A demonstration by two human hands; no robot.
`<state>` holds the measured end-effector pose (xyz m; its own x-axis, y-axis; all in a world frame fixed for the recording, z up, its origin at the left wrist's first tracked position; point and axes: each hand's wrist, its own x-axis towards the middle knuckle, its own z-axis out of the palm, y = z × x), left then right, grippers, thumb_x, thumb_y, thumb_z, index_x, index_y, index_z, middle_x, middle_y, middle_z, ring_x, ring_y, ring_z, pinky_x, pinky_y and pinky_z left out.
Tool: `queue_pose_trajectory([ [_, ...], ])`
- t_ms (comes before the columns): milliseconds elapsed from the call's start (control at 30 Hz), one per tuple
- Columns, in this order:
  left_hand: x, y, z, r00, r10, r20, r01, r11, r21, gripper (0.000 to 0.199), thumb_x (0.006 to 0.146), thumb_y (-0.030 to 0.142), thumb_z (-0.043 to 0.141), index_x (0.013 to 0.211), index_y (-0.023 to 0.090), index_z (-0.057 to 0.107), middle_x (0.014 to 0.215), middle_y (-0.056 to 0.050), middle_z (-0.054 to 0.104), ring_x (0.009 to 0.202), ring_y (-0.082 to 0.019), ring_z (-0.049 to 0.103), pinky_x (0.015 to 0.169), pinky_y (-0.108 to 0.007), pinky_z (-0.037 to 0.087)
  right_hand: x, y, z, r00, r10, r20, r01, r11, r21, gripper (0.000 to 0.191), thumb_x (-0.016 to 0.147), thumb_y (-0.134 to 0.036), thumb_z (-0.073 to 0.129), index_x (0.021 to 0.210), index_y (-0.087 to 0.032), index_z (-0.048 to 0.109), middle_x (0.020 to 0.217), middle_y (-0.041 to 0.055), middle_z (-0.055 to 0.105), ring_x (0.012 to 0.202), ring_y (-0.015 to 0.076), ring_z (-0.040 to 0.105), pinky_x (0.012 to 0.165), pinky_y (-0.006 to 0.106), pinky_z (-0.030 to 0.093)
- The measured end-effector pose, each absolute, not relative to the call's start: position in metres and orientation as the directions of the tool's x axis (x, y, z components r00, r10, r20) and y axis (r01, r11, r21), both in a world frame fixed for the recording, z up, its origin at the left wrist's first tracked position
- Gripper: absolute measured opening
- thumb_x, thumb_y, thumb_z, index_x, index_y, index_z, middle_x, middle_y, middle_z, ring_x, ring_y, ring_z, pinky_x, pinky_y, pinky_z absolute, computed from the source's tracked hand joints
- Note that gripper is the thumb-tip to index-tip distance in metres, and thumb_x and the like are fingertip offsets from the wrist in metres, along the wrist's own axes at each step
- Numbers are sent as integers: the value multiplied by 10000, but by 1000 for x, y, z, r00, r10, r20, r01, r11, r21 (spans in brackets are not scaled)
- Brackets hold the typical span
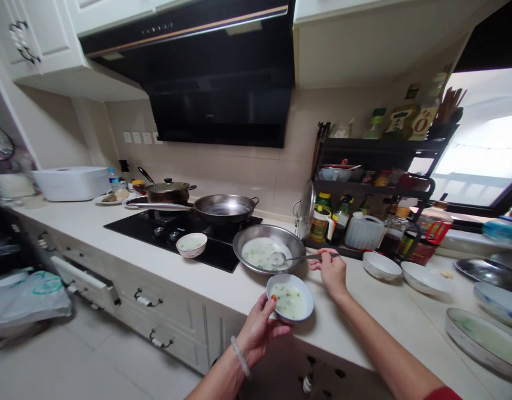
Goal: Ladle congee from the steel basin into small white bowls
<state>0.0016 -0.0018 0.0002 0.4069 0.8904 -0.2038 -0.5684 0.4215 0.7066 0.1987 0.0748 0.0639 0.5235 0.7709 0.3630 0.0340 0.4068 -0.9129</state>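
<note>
My left hand (262,325) is closed around the rim and side of a white bowl (291,298), which holds pale soup with green bits. In my right hand (331,272) is the handle of a metal ladle (295,258). The ladle's head rests over the soup in a wide steel basin (298,244), just beyond the bowl. The basin stands on the counter at the right edge of the cooktop and holds the same pale, green-flecked soup.
A small bowl of soup (192,244) sits on the cooktop's front edge (216,260). Behind are a steel wok (226,208) and a lidded pot (168,191). Several bowls, including a white one (381,265), stand to the right. A black rack (376,189) holds bottles. One drawer (84,283) hangs open.
</note>
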Motion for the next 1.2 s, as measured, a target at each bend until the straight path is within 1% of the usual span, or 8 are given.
queue_pose_trajectory([
  [133,2,-2,1,406,888,-217,-561,430,708,463,819,338,631,1211,187,437,1078,-98,629,691,-168,688,550,-234,551,205,75,66,566,749,344,6,414,-910,233,701,-376,630,733,-170,527,630,-16,620,413,119,597,333,220,491],
  [433,2,-2,-1,411,890,-199,-560,419,715,465,816,340,633,1209,187,436,1100,-106,624,717,-178,688,549,-232,549,207,73,66,606,738,296,-88,432,-898,194,675,-327,626,718,-162,533,588,-16,620,402,123,595,329,220,489],
  [700,3,-1,-2,401,893,-205,-564,417,712,476,813,336,639,1213,181,432,1068,-112,628,688,-166,684,546,-239,552,208,68,69,574,744,341,-18,428,-904,217,691,-352,625,742,-162,532,625,-14,625,412,119,596,335,226,495],
  [933,2,0,-1,403,890,-212,-561,423,711,466,819,326,633,1212,177,431,1062,-115,630,685,-171,688,544,-237,553,209,67,67,579,741,340,-11,425,-905,208,694,-346,618,741,-161,534,636,-15,623,412,120,596,331,230,498],
  [1200,2,0,-3,399,891,-217,-560,424,711,474,813,338,641,1212,187,435,1088,-114,626,684,-169,688,542,-236,553,211,69,67,620,742,257,-131,421,-897,188,654,-307,642,713,-166,532,572,-23,621,400,114,591,331,197,472],
])
